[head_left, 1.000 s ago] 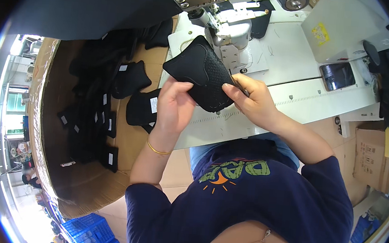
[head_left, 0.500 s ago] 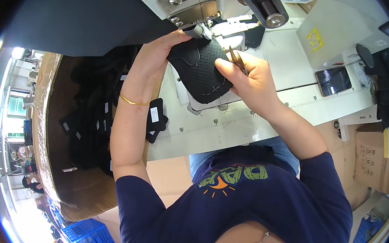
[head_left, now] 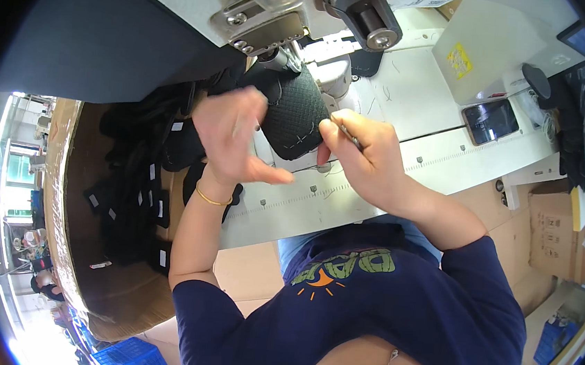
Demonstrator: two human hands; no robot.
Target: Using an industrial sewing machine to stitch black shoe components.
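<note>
A black textured fabric piece (head_left: 291, 116) with pale stitch marks and a rounded end lies under the needle area of the sewing machine (head_left: 267, 31). Just off its left edge, my left hand (head_left: 230, 135) is blurred by motion, its thumb stretched out and the fingers apart, with nothing seen in it. My right hand (head_left: 371, 155) is closed beside the fabric's lower right edge. Between its thumb and fingers are slim metal tweezers (head_left: 349, 136), mostly hidden by the hand.
A cardboard bin (head_left: 119, 292) at the left holds many black pieces with white labels. On the white machine table (head_left: 347, 194) runs a printed scale, and a phone (head_left: 490, 122) lies at the right. A carton (head_left: 556, 233) stands lower right; a blue crate (head_left: 134, 360) is lower left.
My left hand has let go of the fabric's upper left side and moved down toward me. My right hand has shifted slightly down, and the tweezers' tips no longer stick up. The view has shifted slightly.
</note>
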